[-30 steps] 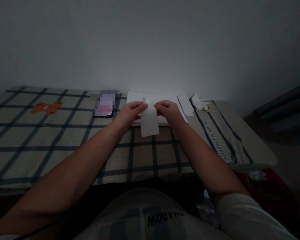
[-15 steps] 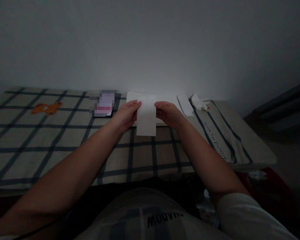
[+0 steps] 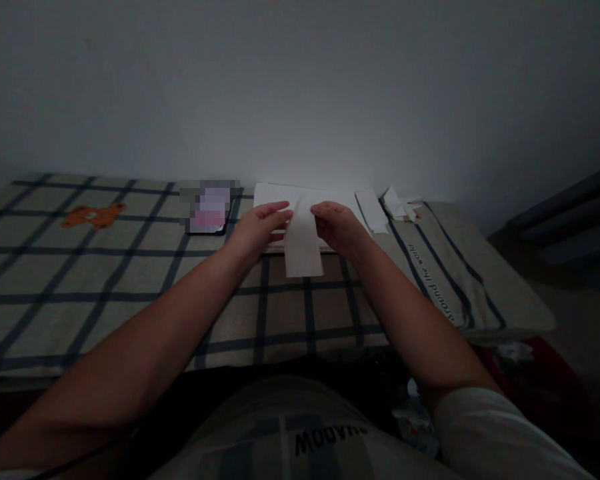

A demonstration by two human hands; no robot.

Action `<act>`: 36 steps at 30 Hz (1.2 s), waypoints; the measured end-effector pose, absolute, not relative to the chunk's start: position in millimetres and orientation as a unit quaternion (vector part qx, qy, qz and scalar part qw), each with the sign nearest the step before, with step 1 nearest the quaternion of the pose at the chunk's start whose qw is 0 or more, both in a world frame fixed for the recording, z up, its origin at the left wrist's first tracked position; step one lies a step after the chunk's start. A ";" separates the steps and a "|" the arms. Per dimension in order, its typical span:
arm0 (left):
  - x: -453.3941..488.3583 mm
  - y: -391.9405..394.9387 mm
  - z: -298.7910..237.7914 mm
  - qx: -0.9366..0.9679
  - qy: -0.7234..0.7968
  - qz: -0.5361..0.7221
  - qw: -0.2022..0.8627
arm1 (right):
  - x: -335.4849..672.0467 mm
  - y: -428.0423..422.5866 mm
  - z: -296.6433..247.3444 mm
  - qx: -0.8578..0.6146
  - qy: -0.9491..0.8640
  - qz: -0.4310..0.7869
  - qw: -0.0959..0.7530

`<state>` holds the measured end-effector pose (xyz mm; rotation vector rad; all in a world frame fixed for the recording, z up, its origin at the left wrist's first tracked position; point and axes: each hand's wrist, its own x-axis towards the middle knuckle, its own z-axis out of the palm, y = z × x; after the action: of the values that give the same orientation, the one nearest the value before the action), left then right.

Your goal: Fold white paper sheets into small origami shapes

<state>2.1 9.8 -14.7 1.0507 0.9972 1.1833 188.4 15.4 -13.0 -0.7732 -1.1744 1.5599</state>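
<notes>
A strip of white paper (image 3: 303, 250) hangs between my hands, its upper part bent and its lower end toward me. My right hand (image 3: 337, 223) pinches its right edge between thumb and fingers. At the left edge is my left hand (image 3: 265, 227), its fingers spread; the thumb tip is at the paper, and I cannot tell whether it touches. Behind the strip, flat white sheets (image 3: 270, 193) lie against the wall, partly hidden by my hands and the strip.
A phone (image 3: 210, 210) lies left of the sheets on the checked tablecloth (image 3: 145, 273). Farther left is an orange bear-shaped piece (image 3: 94, 215). To the right lie a folded white paper (image 3: 373, 210) and torn paper scraps (image 3: 397, 203). The wall (image 3: 300, 93) rises behind.
The paper strip has shifted right and tilted, its top now curling. My left hand has loosened, its fingers spreading off the left edge. My right hand keeps its pinch.
</notes>
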 end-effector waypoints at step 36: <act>-14.8 19.2 -13.5 0.507 0.449 0.496 0.544 | 217.3 33.2 -12.3 -0.458 -0.529 0.491 0.519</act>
<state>-14.8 19.2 -13.5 1.2033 1.0647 1.1760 217.3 33.2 -12.3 -1.0998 -1.2692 1.1779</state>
